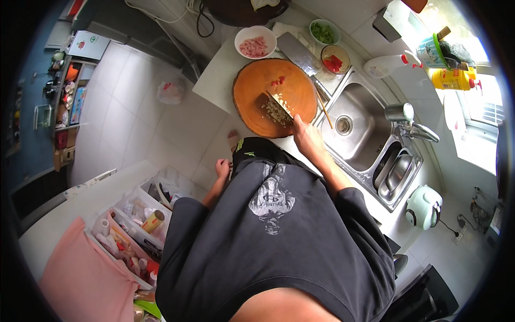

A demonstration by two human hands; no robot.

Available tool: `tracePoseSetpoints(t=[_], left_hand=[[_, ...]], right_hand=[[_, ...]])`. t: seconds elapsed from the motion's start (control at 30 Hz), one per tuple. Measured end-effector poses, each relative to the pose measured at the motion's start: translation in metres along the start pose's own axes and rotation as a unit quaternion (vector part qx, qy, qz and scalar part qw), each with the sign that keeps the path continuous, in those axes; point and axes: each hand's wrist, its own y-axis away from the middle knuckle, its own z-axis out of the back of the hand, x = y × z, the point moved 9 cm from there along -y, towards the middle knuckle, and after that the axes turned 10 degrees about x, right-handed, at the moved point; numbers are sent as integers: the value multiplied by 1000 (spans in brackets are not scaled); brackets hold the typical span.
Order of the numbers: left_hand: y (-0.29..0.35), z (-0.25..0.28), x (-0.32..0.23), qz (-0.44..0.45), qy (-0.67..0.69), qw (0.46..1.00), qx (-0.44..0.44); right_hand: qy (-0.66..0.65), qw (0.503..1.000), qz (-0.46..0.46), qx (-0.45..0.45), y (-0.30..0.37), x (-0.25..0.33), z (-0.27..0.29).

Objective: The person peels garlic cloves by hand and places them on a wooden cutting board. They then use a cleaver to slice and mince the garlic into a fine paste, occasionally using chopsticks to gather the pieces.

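My right hand (304, 133) is closed around the handle of a kitchen knife (280, 104) with a dark, wide blade. The blade lies across a round wooden chopping board (249, 110). Finely chopped pale bits (277, 114), garlic by their look, are spread beside and under the blade. A few red pieces (278, 81) rest farther back on the board. My left hand (222, 167) hangs low beside my left hip, away from the board, its fingers loosely curled with nothing visible in them.
Behind the board stand a bowl of diced pink meat (254, 46), a cleaver (296, 52), a bowl of chopped greens (323, 32) and a glass bowl of red pieces (333, 59). Chopsticks (325, 111) lie between board and sink (358, 121). An open drawer (120, 214) is at left.
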Motion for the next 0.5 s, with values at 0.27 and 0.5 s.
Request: tracePoseSetpoints(t=[0.27, 0.5], left_hand=[[-5, 2, 6, -3, 13, 1000, 7], [-8, 9, 7, 9, 3, 1000, -1]], right_hand=[[16, 1000, 0, 3, 1, 16, 1], [18, 1000, -9, 19, -4, 22, 4]])
